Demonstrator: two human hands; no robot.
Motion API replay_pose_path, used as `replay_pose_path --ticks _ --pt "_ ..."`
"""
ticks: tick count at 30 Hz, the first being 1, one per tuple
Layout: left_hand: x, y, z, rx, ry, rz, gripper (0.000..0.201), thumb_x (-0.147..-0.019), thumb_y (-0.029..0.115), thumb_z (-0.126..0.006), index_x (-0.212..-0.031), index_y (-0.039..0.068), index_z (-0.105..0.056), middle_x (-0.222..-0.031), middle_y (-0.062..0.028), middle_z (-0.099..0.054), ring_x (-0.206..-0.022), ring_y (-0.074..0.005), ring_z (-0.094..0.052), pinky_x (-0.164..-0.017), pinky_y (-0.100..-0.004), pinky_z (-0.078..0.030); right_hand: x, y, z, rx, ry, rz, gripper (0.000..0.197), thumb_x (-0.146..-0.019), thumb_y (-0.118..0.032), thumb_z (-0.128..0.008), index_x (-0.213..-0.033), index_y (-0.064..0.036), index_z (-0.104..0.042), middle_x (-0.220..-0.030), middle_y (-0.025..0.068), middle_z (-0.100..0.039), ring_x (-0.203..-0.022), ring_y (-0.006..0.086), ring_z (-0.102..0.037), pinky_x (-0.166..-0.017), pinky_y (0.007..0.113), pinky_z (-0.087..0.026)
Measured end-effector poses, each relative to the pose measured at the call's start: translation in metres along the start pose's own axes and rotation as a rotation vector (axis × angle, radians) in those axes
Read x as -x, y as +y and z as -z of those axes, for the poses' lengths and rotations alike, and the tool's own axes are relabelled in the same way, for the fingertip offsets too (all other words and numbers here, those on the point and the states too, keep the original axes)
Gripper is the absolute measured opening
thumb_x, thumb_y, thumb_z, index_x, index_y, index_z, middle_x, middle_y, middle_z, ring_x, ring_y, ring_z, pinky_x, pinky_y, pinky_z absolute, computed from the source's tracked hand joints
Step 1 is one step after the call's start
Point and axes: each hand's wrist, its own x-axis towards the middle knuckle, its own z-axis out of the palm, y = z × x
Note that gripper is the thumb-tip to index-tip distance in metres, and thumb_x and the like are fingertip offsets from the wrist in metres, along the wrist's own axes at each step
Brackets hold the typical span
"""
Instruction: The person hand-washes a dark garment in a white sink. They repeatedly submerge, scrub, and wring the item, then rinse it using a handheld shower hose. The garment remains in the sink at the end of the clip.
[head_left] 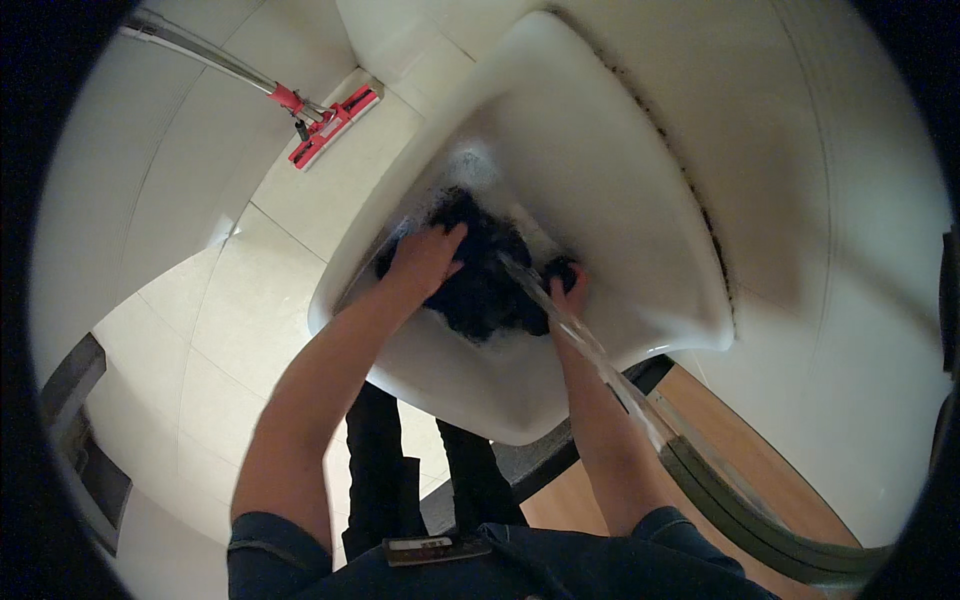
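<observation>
A soaked, dark blue-black cloth (485,295) lies bunched in the basin of a white sink (620,200), with some foam around it. My left hand (428,258) grips the cloth's left side, its fingertips partly sunk in the folds. On the right, my right hand (572,288) has its fingers closed round a bunched end of the same cloth. A stream of water (580,340) runs from the end of a green hose (720,490) and lands on the cloth between my hands. The water hides part of the right hand.
A red-headed mop (335,125) with a metal pole leans at the upper left on the pale tiled floor (290,300). The sink's back edge meets the wall (780,200), with dark stains along the joint. A wooden-looking panel (760,440) stands beneath the hose.
</observation>
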Motion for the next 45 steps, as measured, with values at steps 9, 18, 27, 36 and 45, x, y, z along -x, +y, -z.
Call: replay_pose_path --ticks 9,18,27,36,45 --pt "0.007 -0.008 -0.05 -0.486 0.051 -0.29 0.041 -0.081 0.034 -0.058 -0.117 0.016 -0.054 -0.119 -0.0193 -0.051 -0.097 -0.0318 -0.057 -0.082 -0.0416 -0.047 0.089 -0.068 -0.057 0.603 -0.397 0.129 0.037 -0.084 -0.028 -0.056 -0.119 -0.0155 -0.052 -0.124 0.0274 -0.042 -0.113 0.045 -0.043 -0.091 0.051 -0.041" --pt "-0.054 0.011 -0.028 -0.021 0.241 -0.072 0.04 -0.086 0.042 -0.053 -0.109 0.01 -0.055 -0.081 -0.0166 -0.065 -0.08 -0.0332 -0.063 -0.07 -0.046 -0.05 -0.024 -0.053 -0.045 0.658 -0.497 0.153 0.046 -0.087 -0.04 -0.052 -0.119 -0.0068 -0.05 -0.117 0.0226 -0.054 -0.102 0.039 -0.055 -0.082 0.046 -0.046" --pt "0.056 0.027 -0.003 -0.441 -0.067 -0.067 0.044 -0.083 0.036 -0.058 -0.118 0.011 -0.051 -0.12 -0.0199 -0.048 -0.122 -0.0329 -0.038 -0.088 -0.0545 -0.041 0.063 -0.028 0.012 0.261 -0.397 0.201 0.038 -0.09 -0.027 -0.05 -0.124 -0.0096 -0.049 -0.112 0.0241 -0.052 -0.105 0.0379 -0.051 -0.093 0.045 -0.039" --pt "-0.025 0.031 -0.047 -0.3 0.032 -0.187 0.038 -0.074 0.036 -0.066 -0.105 0.015 -0.061 -0.107 -0.011 -0.057 -0.099 -0.027 -0.055 -0.077 -0.0461 -0.046 0.041 -0.03 -0.043 0.855 -0.341 0.555 0.027 -0.086 -0.028 -0.055 -0.105 -0.0096 -0.057 -0.093 0.0234 -0.056 -0.096 0.0382 -0.055 -0.082 0.049 -0.042" --pt "-0.017 0.023 -0.034 -0.109 0.181 -0.043 0.046 -0.068 0.028 -0.072 -0.105 0.008 -0.053 -0.093 -0.0135 -0.059 -0.087 -0.031 -0.058 -0.07 -0.0439 -0.05 -0.035 -0.025 -0.052 0.351 -0.48 0.156 0.039 -0.09 -0.034 -0.052 -0.12 -0.0093 -0.045 -0.113 0.0197 -0.052 -0.106 0.0373 -0.05 -0.086 0.043 -0.043"
